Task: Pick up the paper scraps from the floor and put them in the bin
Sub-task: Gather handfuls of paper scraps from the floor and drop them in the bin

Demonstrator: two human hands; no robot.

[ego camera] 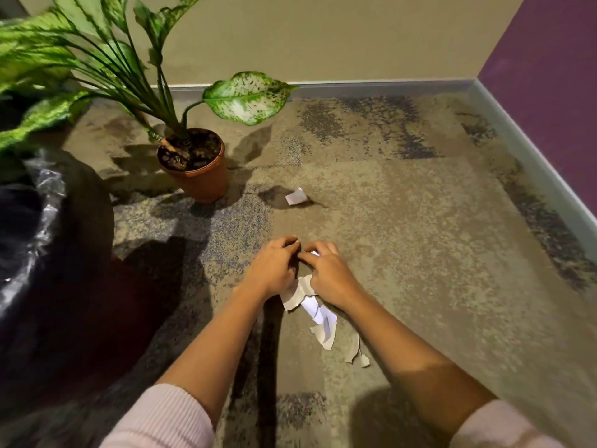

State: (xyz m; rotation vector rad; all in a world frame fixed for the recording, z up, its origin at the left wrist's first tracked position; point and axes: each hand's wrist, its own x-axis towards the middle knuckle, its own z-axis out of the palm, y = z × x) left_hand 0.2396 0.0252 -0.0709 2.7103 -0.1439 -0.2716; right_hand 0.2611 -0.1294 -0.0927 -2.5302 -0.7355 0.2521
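- Beige carpet (420, 253), mottled with dark patches, runs to a grey skirting (371, 87) under the far wall and along the purple wall (549, 76) on the right.
- Both hands are down at the carpet in the middle, close together, fingertips nearly meeting.
- The left hand (274, 263) has its fingers curled, tips at the carpet. Whether it holds anything cannot be told.
- The right hand (328, 271) has its fingers curled over a small white scrap (315, 253), which shows between them and looks pinched there.
- A pile of torn scraps (318, 313), white and cream, lies on the carpet just on the near side of the hands, partly under both wrists. It trails nearer and to the right, ending in a small piece (360, 357).
- One lone scrap (296, 196) lies on the carpet farther off, well apart from the hands and to the right of the pot.
- The bin (90, 215), dark and lined with a black plastic bag (45, 182), stands at the left edge. Only part of it shows, and that is blurred.
- A terracotta pot (203, 179) holding a plant (248, 95) with speckled green leaves stands far left, beyond the bin.
- Pale pink sleeves (161, 418) sit pushed up both forearms at the near edge.
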